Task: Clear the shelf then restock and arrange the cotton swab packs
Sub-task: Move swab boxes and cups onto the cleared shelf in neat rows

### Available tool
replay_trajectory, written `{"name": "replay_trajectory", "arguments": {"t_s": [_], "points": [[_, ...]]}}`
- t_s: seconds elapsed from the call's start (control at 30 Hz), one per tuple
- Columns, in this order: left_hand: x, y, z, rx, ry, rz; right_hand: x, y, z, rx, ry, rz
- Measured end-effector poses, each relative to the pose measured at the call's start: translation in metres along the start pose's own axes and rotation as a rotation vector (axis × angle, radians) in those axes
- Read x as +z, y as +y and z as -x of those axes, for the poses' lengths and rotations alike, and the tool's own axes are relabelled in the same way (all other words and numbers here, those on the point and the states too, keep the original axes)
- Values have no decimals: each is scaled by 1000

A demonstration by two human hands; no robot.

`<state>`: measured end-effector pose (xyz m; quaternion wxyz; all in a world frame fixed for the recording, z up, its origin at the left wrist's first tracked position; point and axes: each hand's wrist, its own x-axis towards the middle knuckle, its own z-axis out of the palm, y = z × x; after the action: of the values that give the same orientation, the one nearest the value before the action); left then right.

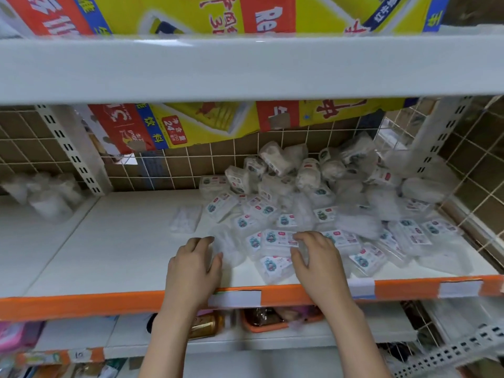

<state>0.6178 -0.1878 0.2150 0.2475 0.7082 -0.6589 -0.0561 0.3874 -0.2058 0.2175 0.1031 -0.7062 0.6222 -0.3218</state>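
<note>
1. Cotton swab packs [313, 214]: loose heap on the right half of the white shelf [122, 241]. Flat clear packs at the front, bagged ones stacked high at the rear against the wire mesh back [218, 159].
2. One stray pack [185, 218] lies alone just left of the heap.
3. Left hand [195, 264]: fingers bent, thumb and fingertips on a clear pack [227, 245] at the heap's left edge. Full grip or just contact: cannot tell.
4. Right hand [315, 257]: fingers curled down over the front packs, fingertips on a labelled pack [278, 238].
5. Both wrists cross the orange front rail [81, 304]; white price tags on it.
6. Obstructions: upper shelf [245, 66] overhangs close above; cardboard carton [191, 124] hangs down behind the mesh; slotted upright [71, 148] at rear left, another at rear right.
7. Open room: left half of the shelf surface is bare. Heap reaches the right side mesh.
8. Neighbouring bay on the left holds blurred white bags [46, 195]. Lower shelf: bottle [207, 326], orange tray [272, 319].
</note>
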Motion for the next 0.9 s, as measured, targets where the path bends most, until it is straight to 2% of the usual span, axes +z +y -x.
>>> {"name": "replay_trajectory", "arguments": {"t_s": [0.17, 0.5, 0.73, 0.9], "points": [[3, -5, -9, 18, 11, 77, -1, -3, -3, 28, 11, 13], [6, 3, -25, 71, 48, 88, -9, 2, -10, 42, 40, 39], [23, 32, -31, 94, 108, 143, -27, 27, -16, 1, 40, 31], [40, 74, -33, 73, 148, 87, -55, 63, -33, -51, 61, 41]]}}
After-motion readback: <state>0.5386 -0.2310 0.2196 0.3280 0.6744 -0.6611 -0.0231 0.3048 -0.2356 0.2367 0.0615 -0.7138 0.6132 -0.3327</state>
